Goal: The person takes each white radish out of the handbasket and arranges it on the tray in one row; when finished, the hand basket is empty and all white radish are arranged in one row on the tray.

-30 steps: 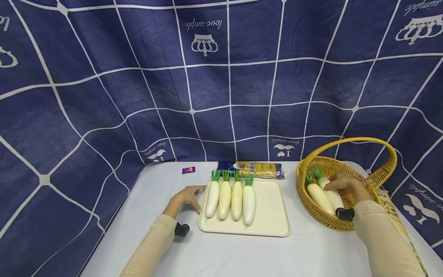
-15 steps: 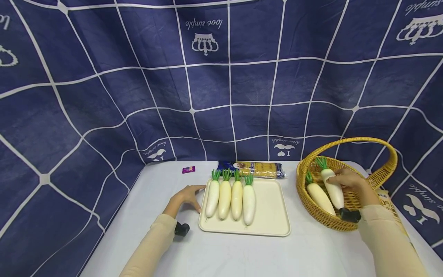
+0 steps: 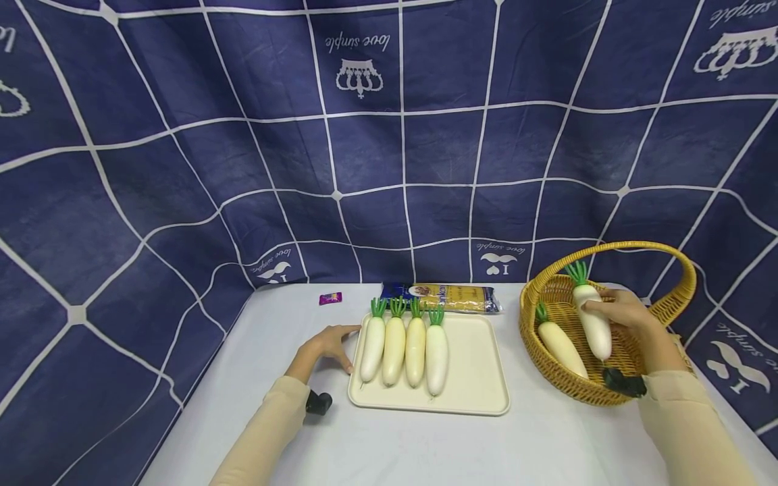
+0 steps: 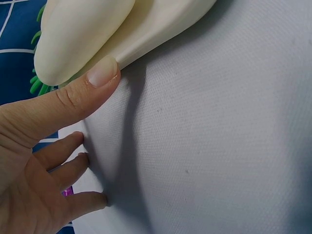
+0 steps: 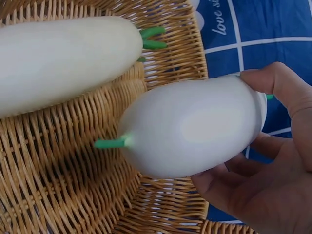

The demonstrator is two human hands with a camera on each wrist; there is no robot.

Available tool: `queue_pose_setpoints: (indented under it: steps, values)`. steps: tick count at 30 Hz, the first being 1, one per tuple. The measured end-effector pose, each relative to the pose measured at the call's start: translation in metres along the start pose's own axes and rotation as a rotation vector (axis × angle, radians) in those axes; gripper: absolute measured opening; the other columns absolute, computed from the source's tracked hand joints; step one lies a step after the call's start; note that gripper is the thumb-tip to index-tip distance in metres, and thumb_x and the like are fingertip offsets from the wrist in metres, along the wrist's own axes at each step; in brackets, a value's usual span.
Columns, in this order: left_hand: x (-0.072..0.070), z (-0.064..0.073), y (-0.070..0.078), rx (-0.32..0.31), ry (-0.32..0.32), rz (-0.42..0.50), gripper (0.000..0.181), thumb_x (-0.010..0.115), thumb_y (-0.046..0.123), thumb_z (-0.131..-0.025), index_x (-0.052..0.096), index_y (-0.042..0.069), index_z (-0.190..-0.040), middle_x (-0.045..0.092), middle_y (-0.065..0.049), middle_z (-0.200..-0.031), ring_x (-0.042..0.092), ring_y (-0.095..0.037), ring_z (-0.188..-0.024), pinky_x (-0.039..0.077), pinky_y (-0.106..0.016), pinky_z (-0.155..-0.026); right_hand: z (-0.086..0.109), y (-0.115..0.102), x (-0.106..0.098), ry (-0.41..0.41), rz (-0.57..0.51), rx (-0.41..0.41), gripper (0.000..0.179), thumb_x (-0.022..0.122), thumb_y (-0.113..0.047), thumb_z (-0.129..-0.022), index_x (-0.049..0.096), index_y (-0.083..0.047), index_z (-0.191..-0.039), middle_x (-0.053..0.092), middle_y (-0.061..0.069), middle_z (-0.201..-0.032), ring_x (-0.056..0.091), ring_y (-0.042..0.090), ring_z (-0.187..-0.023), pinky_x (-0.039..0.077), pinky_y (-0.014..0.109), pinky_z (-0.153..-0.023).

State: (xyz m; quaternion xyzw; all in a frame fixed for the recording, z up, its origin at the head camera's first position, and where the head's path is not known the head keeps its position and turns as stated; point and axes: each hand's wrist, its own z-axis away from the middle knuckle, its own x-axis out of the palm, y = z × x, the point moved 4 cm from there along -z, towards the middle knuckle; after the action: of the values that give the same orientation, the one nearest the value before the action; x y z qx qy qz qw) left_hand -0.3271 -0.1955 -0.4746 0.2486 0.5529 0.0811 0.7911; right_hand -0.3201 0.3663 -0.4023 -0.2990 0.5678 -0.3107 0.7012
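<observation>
In the head view, my right hand grips a white radish with green leaves, tilted and lifted above the floor of the wicker basket. The right wrist view shows thumb and fingers on opposite sides of this radish. A second, creamier radish lies at the basket's left side. My left hand is at the left edge of the cream tray, fingers spread. Its thumb touches the tray rim in the left wrist view. Several radishes lie side by side on the tray's left half.
Behind the tray lies a packet of pasta. A small purple packet is at the back left. The basket's tall arched handle rises over its opening. Blue checked cloth hangs behind the white table.
My right hand has raised the white radish from beside the other one, moving it up and slightly right in the head view. The left hand and tray have stayed put.
</observation>
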Motion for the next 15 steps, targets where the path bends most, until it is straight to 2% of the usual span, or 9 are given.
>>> queue_pose_setpoints:
  steps: [3, 10, 15]
  values:
    - [0.0, 0.0, 0.0, -0.006, 0.005, -0.009, 0.102, 0.093, 0.016, -0.048, 0.047, 0.014, -0.139, 0.051, -0.02, -0.135, 0.044, -0.038, -0.126, 0.036, -0.054, -0.105, 0.003, -0.003, -0.001, 0.023, -0.017, -0.015, 0.078, 0.055, -0.026, -0.092, 0.015, 0.027, -0.134, 0.037, 0.043, -0.119, 0.058, 0.018, -0.082, 0.056, 0.031, -0.067]
    - [0.001, -0.001, -0.002, 0.004, 0.007, 0.005, 0.101, 0.093, 0.014, -0.048, 0.048, 0.013, -0.139, 0.051, -0.021, -0.134, 0.044, -0.038, -0.126, 0.036, -0.054, -0.105, 0.012, -0.01, -0.001, 0.078, -0.045, -0.027, 0.077, 0.055, -0.027, -0.093, 0.018, 0.024, -0.135, 0.042, 0.039, -0.116, 0.057, 0.01, -0.078, 0.055, 0.026, -0.064]
    - [0.001, -0.002, -0.003, 0.008, 0.008, 0.01, 0.102, 0.093, 0.015, -0.047, 0.048, 0.013, -0.138, 0.051, -0.022, -0.134, 0.044, -0.039, -0.126, 0.036, -0.054, -0.105, 0.019, -0.013, 0.002, 0.088, -0.074, -0.026, 0.076, 0.055, -0.029, -0.093, 0.019, 0.022, -0.137, 0.045, 0.037, -0.117, 0.057, 0.008, -0.077, 0.056, 0.026, -0.065]
